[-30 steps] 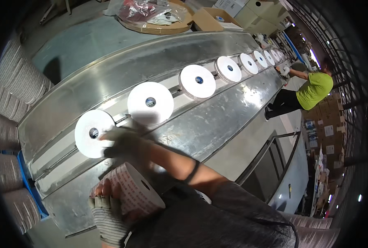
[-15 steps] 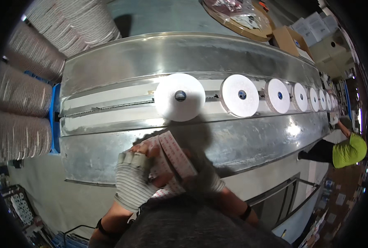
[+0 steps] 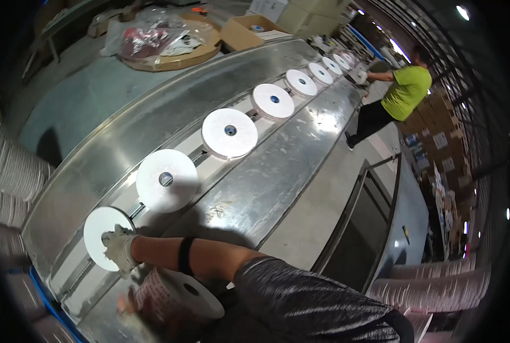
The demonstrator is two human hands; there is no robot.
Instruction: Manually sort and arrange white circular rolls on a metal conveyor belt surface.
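My right hand (image 3: 122, 249), in a pale work glove, has its fingers at the core of a flat white tape roll (image 3: 97, 226) lying nearest me in the conveyor's row. A wider tape roll or stack (image 3: 180, 297), white on its face and red-printed round its edge, is tilted close to my body. My left hand (image 3: 136, 314), smeared by motion, grips its outer edge; the stack and shadow partly hide the fingers. Just beyond my right hand lies another white tape roll (image 3: 169, 166), with a blue-marked core.
More tape rolls (image 3: 230, 134) run along the metal conveyor table (image 3: 249, 183) to its far end. A person in a yellow-green shirt (image 3: 406, 91) works there. Tall stacks of rolls (image 3: 12, 171) stand at the left. A cardboard box (image 3: 237, 34) and bagged material (image 3: 157, 40) lie beyond the table.
My view has swung round to the left end of the table. My right hand has left the held stack and reached left, and one more white roll now lies in the row under it.
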